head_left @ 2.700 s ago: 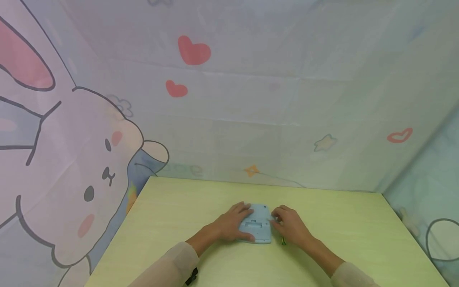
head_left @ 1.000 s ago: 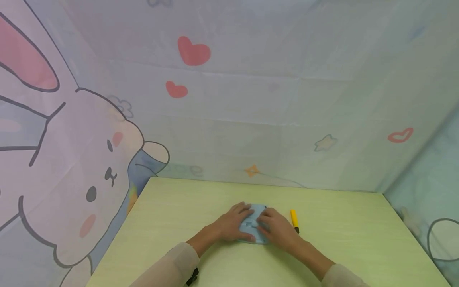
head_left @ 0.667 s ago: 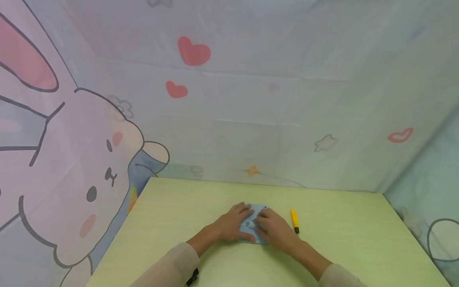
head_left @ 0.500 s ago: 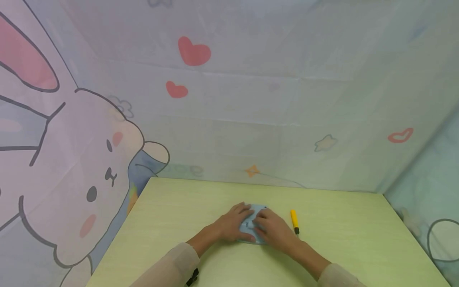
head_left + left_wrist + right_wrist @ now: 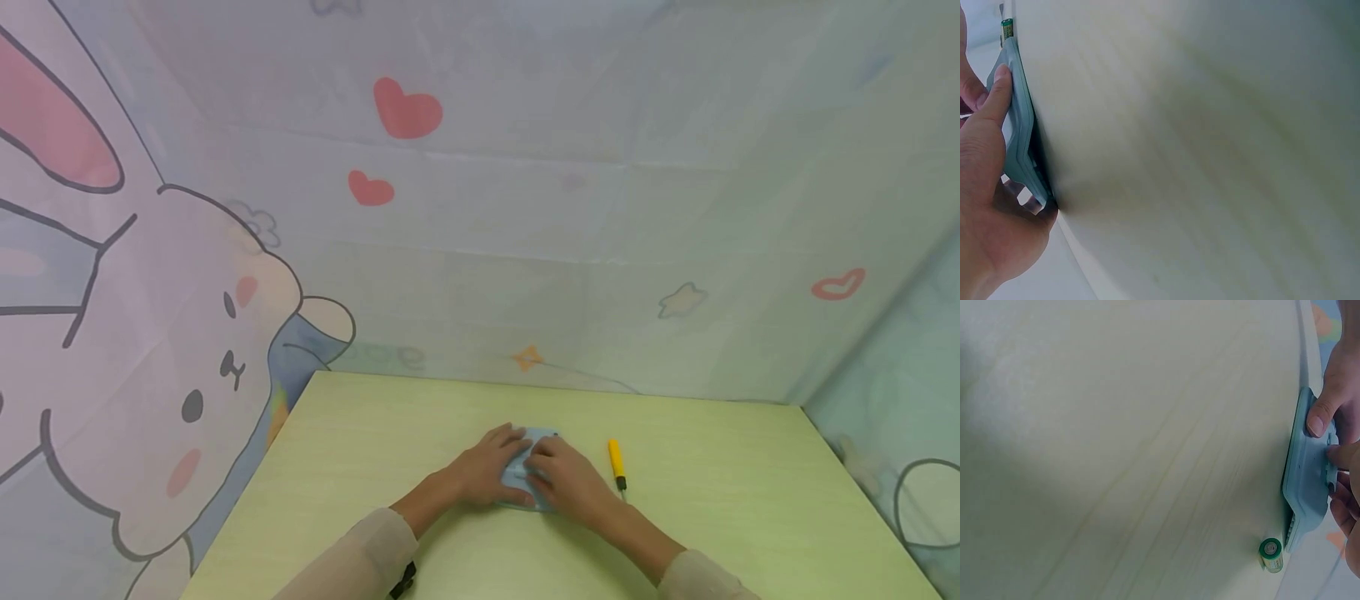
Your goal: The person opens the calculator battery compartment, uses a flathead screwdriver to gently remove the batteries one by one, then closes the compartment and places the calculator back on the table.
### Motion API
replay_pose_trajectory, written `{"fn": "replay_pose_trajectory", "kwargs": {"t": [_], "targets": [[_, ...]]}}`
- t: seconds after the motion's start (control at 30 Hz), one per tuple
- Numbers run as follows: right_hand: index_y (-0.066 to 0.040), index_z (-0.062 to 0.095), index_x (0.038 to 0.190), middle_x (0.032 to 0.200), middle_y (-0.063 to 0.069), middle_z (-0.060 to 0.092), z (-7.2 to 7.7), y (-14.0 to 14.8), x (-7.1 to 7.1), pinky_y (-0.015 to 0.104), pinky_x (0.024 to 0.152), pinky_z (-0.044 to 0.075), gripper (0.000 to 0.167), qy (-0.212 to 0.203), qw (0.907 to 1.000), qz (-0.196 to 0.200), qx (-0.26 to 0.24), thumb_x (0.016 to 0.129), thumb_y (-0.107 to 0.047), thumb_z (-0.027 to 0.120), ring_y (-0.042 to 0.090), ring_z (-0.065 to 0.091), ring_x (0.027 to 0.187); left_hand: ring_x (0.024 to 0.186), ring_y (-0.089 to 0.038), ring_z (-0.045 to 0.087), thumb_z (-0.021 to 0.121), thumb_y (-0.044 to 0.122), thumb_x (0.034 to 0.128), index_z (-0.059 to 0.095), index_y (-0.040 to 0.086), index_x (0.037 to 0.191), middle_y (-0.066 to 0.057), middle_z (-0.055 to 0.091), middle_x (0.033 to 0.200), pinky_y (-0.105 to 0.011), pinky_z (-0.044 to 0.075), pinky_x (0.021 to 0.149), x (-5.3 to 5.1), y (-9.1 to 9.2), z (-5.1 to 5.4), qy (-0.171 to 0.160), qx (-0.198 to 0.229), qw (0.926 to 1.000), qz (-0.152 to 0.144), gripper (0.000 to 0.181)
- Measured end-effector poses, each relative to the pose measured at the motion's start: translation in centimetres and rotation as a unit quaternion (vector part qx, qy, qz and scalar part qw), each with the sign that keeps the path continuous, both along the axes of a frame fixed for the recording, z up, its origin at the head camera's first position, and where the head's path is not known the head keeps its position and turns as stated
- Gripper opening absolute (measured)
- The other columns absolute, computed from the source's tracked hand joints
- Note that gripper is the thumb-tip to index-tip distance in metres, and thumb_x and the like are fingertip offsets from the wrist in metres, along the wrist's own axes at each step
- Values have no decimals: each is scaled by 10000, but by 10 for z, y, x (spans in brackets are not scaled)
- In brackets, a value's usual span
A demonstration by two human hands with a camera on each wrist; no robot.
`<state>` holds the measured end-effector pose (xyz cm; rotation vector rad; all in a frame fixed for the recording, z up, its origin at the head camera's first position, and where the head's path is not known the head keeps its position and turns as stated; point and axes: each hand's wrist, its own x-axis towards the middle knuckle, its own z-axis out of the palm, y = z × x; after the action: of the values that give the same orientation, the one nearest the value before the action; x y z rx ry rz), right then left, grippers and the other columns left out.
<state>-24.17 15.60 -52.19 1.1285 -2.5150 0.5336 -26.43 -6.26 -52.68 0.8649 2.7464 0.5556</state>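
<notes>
A light blue calculator [image 5: 543,434] lies back side up on the table, its battery compartment side facing me. My left hand [image 5: 483,468] grips its left part, with the thumb along the near edge and fingers over the far side. Curled over the middle of the back, my right hand [image 5: 573,479] pinches a small light blue battery cover [image 5: 1330,467] at the compartment. The fingers hide most of this cover, so how it is seated cannot be told. A green battery [image 5: 1271,555] lies on the table beside the calculator; the right hand hides it in the head view.
A screwdriver with a yellow handle [image 5: 617,462] lies right of the right hand. Near the left sleeve is a small black object [image 5: 402,581]. The pale yellow table [image 5: 750,467] ends at a cloth backdrop [image 5: 480,317] with a printed rabbit.
My right hand has brought the battery cover from the calculator's right side leftward onto its back, uncovering the screwdriver to view. Lately it slid slightly further left. The left hand stays in place.
</notes>
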Motion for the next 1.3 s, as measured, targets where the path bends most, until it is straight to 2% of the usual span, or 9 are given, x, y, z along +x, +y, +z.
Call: {"fn": "replay_pose_trajectory", "kwargs": {"t": [0.2,0.63,0.97,1.17,1.3], "targets": [[-68,804,1017,1029,3,659,-1,0,1,369,884,584,172,114,9999,0,-37,865,-76,885,162,617,960,1627,-260,149,711,723,893,355,223,1670,24,246,1747,-589,440,1129,0,-1,-1,1,-5,10000,-17,990],[-77,797,1047,1050,10,654,-2,0,1,347,882,579,176,-11,9999,-115,18,888,-87,870,158,605,978,1622,-293,162,716,704,902,371,191,1661,-4,256,1744,-605,460,1102,0,-1,1,-39,68,9999,-77,979],[-77,794,1023,1025,3,628,0,-1,1,331,851,584,168,81,9999,-16,121,875,-63,874,154,591,953,1621,-287,169,730,703,891,372,198,1661,2,260,1740,-607,460,1100,-1,-1,0,-34,85,9999,-54,988],[-75,793,1030,1040,6,642,0,-1,2,352,872,582,174,-72,9999,-61,-60,875,-58,872,166,598,980,1618,-282,179,735,699,890,379,186,1658,-9,273,1735,-555,470,1106,0,-1,0,31,74,10000,-54,989],[-68,787,1032,1055,19,654,0,-1,1,379,890,581,185,-143,9996,-83,-219,869,-42,869,187,610,1010,1619,-286,178,733,697,893,378,182,1658,-13,270,1737,-562,463,1113,0,-1,1,37,117,9999,-74,989]]}}
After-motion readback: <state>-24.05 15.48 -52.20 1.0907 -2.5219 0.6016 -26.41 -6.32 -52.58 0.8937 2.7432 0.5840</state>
